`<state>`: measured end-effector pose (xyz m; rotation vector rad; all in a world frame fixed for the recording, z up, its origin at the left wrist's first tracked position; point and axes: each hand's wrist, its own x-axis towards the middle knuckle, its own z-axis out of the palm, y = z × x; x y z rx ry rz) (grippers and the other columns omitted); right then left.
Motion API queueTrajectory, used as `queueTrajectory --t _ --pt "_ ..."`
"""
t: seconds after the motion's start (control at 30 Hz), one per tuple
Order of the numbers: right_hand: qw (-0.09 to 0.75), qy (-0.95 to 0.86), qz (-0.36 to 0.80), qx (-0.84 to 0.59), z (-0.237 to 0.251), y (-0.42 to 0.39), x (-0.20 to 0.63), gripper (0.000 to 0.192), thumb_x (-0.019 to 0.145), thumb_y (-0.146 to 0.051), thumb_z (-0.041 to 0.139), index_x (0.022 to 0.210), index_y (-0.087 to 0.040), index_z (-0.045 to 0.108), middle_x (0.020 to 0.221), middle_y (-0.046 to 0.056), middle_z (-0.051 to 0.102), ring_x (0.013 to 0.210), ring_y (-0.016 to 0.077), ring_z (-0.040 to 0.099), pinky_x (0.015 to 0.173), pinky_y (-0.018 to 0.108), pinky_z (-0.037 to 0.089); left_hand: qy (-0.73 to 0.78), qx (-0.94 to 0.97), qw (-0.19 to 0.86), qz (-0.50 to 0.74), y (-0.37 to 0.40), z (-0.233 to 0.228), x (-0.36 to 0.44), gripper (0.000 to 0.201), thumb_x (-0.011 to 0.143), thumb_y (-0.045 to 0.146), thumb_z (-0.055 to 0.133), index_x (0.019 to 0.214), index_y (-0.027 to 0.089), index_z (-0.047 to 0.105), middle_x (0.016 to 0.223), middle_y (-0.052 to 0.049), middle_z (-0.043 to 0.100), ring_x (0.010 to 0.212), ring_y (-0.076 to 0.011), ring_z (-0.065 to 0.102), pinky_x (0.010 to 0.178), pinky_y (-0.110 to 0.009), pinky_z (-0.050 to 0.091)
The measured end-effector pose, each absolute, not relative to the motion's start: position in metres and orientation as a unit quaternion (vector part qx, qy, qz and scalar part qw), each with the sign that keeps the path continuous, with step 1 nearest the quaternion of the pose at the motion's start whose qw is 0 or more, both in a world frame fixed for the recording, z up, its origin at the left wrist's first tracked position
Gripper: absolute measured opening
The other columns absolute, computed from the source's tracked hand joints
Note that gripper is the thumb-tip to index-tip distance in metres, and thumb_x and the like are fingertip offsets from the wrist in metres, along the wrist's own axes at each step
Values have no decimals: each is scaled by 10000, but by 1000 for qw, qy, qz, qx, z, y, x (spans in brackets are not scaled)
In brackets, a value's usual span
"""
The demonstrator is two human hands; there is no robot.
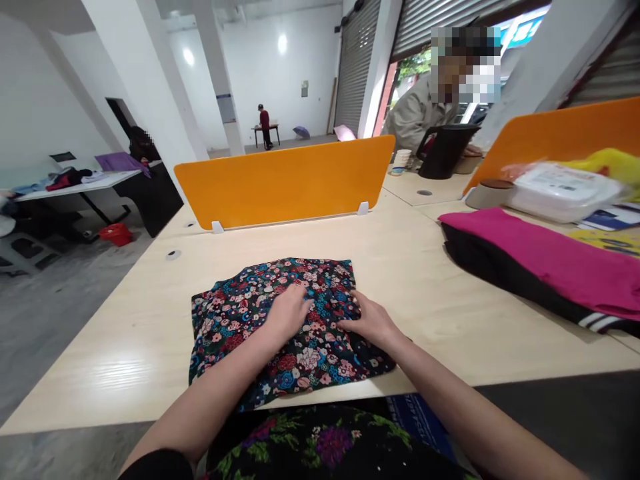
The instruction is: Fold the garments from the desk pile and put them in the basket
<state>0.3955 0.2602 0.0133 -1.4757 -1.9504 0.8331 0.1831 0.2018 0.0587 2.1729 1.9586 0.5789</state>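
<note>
Both hands' fingers (300, 297) press flat on floral cloth (235, 320).

A folded cloth (280, 327) lies at frame centre on the table (125, 347). Behind it stands a divider (285, 180). Stacked garments (545, 267) lie at right.

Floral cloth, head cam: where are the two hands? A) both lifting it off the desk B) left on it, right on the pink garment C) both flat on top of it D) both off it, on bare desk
C: the left hand and right hand both rest palm-down on the folded floral cloth, which lies flat on the desk; the pink garment lies untouched to the right.
</note>
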Motion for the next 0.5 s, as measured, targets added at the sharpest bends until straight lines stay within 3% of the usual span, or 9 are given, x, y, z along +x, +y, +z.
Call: queueTrajectory --t 0.07,0.17,0.3,0.4,0.5 --pt "246 -725 306 -566 14 255 402 516 489 -369 778 966 -212 660 983 95 704 973 326 634 856 425 492 665 713 119 190 208 51 199 207 910 358 436 920 189 556 943 -94 608 881 -218 594 794 -335 455" --pt "236 -692 442 -519 13 255 409 203 546 -347 677 695 -227 610 763 49 699 795 274 663 748 380 519 685 670 181 222 213 40 210 261 899 417 444 919 185 560 905 -90 623 867 -216 597 787 -332 447" --pt "265 -581 640 -427 23 265 405 283 559 -308 630 827 -222 612 821 40 708 798 233 671 756 347 526 689 608 266 292 207 37 197 365 865 515 460 962 184 578 952 -84 647 887 -211 601 831 -339 451" --pt "291 -588 632 -411 48 273 382 292 549 -290 615 829 -216 581 797 31 683 764 216 651 724 327 519 678 537 345 366 189 39 177 384 861 538 469 955 188 598 995 -83 655 962 -212 599 891 -350 454" --pt "314 -688 550 -354 79 267 334 267 593 -263 565 853 -204 568 803 8 647 758 188 607 693 291 491 602 390 491 495 161 43 156 453 852 575 488 1005 164 601 1114 -122 639 1023 -208 608 899 -336 483"
